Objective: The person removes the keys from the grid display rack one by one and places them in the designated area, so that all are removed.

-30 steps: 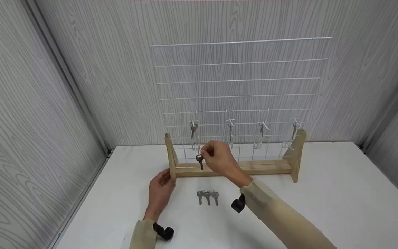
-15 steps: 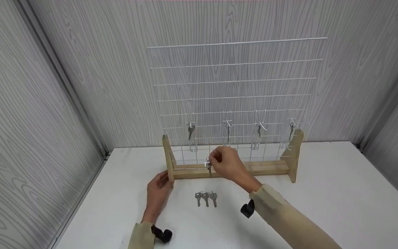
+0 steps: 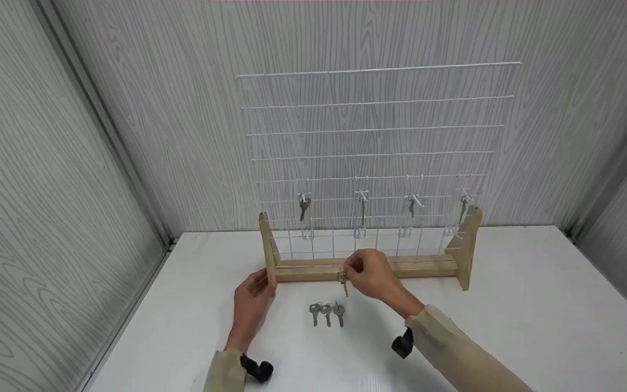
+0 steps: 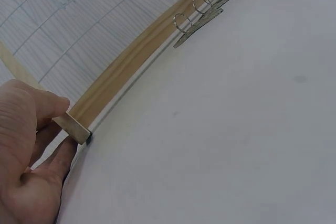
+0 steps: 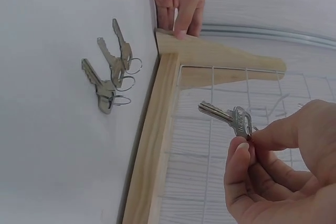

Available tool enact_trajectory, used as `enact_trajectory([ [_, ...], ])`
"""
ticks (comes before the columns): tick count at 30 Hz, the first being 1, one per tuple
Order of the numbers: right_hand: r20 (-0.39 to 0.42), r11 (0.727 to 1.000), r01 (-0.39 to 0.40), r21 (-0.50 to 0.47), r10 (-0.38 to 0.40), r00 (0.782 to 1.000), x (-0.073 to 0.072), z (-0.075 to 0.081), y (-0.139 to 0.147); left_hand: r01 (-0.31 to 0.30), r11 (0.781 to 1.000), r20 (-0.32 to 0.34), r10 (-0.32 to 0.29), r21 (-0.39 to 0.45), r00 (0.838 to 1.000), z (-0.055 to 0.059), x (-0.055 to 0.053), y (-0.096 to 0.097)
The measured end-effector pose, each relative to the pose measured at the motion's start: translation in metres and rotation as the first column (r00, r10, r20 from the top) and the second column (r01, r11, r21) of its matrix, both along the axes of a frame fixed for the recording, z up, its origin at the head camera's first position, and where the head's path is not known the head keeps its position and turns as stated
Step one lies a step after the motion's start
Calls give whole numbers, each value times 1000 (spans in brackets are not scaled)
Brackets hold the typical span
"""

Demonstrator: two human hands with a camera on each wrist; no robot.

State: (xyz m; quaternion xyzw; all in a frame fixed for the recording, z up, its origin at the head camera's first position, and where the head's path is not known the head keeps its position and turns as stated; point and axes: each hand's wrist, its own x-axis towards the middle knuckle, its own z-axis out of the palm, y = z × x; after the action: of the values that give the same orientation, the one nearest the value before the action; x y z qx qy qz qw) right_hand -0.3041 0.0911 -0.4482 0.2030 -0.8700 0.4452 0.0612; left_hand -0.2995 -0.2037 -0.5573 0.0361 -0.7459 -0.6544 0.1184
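My right hand pinches a silver key by its small ring, between thumb and fingertips. The key hangs in front of the wooden base bar of a white wire grid rack. My left hand grips the rack's left wooden end piece; the left wrist view shows the thumb on its near edge and fingers behind. Three loose keys, each with a ring, lie side by side on the white table in front of the rack.
Several keys hang in a row from hooks on the wire grid. Lower hooks sit beneath them. At the right stands the other wooden end piece. Grey wood-patterned panels enclose the table.
My right hand has moved down and to the right with the key, from before the lower grid to the base bar. The left hand stays on the end piece.
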Motion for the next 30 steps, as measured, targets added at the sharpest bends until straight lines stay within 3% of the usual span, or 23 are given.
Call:
enact_trajectory([
  [7, 51, 1000, 23, 17, -24, 998, -1, -15, 7, 17, 1000, -15, -17, 9, 1000, 2, -1, 0],
  [19, 99, 999, -12, 34, 8, 995, 0, -47, 11, -1, 1000, -6, 1, -8, 1000, -3, 0, -1],
  [30, 145, 998, 7, 63, -16, 989, -3, -59, 13, 2, 1000, -12, -2, -12, 1000, -1, 1, 0],
])
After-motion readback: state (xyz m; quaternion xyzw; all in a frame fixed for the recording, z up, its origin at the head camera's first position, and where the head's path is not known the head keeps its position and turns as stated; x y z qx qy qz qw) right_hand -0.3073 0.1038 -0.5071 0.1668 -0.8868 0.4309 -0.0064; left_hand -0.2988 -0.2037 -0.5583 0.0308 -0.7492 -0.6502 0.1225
